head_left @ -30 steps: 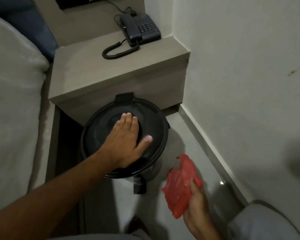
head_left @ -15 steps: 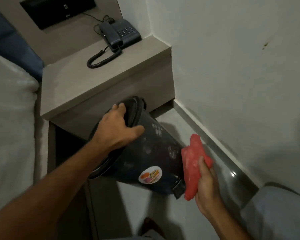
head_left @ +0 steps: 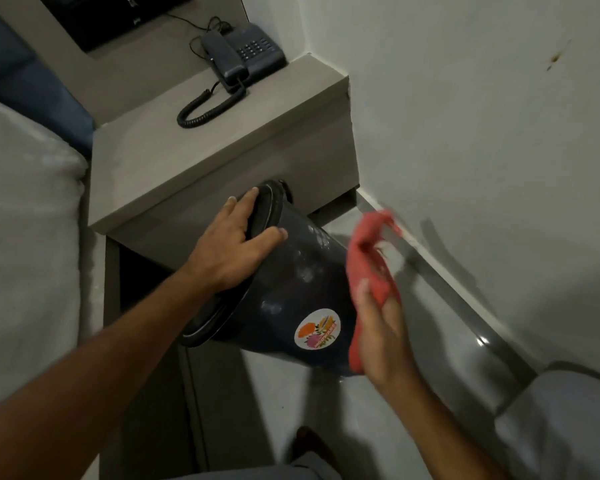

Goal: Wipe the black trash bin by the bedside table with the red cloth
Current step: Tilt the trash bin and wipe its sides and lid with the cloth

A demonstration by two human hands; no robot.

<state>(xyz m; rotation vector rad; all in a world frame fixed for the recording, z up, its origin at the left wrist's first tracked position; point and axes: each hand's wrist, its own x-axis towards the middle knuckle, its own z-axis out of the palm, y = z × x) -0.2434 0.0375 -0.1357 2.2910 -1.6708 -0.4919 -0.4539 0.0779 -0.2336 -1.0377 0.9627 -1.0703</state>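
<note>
You are now tipping the black trash bin (head_left: 291, 292) sideways, left hand (head_left: 232, 251) clenched on its lid, while your right hand (head_left: 381, 327), grasping the red cloth (head_left: 371, 268), is starting to wipe its side.

A dark corded telephone (head_left: 245, 55) sits at the back right corner of the grey bedside table (head_left: 174, 157), its coiled cord (head_left: 205, 110) trailing forward, with white bedding (head_left: 21, 237) to the left and a white wall (head_left: 482, 133) to the right.

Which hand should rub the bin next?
The right hand. It already has the red cloth against the side of the tilted black bin. The left hand is busy gripping the bin's lid end to keep it tipped.
</note>
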